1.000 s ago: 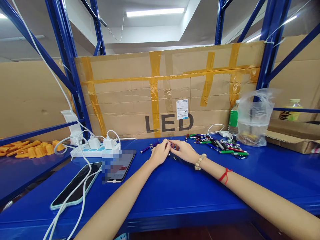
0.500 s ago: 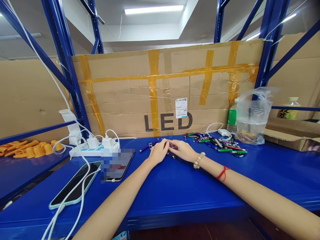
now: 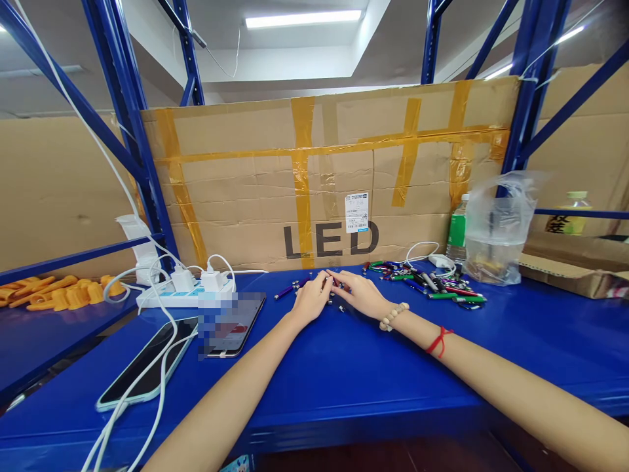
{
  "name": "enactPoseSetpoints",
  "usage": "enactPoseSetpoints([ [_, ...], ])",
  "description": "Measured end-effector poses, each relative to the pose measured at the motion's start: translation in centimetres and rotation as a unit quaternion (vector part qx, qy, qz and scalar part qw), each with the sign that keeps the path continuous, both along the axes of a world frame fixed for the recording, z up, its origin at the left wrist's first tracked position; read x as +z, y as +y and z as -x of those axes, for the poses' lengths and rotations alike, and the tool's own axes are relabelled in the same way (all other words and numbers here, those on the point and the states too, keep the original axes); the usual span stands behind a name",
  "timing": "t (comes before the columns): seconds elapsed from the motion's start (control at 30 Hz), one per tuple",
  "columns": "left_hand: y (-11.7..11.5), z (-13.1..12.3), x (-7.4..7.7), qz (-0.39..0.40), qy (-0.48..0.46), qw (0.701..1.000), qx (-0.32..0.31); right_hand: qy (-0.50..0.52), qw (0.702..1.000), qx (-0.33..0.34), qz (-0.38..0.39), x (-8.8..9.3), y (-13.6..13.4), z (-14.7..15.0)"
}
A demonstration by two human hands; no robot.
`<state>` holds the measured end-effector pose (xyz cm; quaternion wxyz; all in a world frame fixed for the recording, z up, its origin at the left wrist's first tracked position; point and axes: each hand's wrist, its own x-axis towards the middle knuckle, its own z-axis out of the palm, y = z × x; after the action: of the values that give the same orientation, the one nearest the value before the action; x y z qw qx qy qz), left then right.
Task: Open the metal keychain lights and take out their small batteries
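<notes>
My left hand (image 3: 312, 299) and my right hand (image 3: 362, 294) meet at the fingertips over the middle of the blue shelf (image 3: 354, 367). The fingers of both are closed in a pinch; whatever sits between them is too small and covered to make out. Beneath and around the fingertips lie small metallic pen parts (image 3: 342, 308). A purple pen barrel (image 3: 284, 292) rests just left of my left hand. To the right, beyond my right hand, a loose pile of colourful pens (image 3: 430, 282) spreads out in green, red, blue and black.
At left are a white power strip (image 3: 162, 295) with chargers, two phones (image 3: 147, 364) (image 3: 240, 328) and trailing white cables (image 3: 162, 367). A bottle (image 3: 457, 229), a plastic bag with a cup (image 3: 494, 236) and a cardboard tray (image 3: 570, 262) stand right. Taped cardboard (image 3: 236, 196) closes the back.
My right hand's fingers have shifted slightly at the meeting point, and its wrist has turned a little. The left hand stays almost in place. Pens and phones have not moved.
</notes>
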<state>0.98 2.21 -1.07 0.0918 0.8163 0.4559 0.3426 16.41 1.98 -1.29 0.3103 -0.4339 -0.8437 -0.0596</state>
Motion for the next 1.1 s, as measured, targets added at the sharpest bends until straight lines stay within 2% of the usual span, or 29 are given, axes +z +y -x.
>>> enactPoseSetpoints([
  [0.3,0.5,0.0,-0.4,0.012,-0.039,0.999,0.007,0.008,1.0,-0.003,-0.012,0.0,0.3,-0.1],
  [0.87,0.5,0.1,-0.4,0.004,-0.036,0.999,-0.003,-0.021,0.999,0.029,-0.001,0.6,0.1,-0.3],
  [1.1,0.5,0.2,-0.3,0.005,-0.043,0.999,-0.012,-0.027,0.999,0.02,-0.035,0.9,-0.2,-0.3],
])
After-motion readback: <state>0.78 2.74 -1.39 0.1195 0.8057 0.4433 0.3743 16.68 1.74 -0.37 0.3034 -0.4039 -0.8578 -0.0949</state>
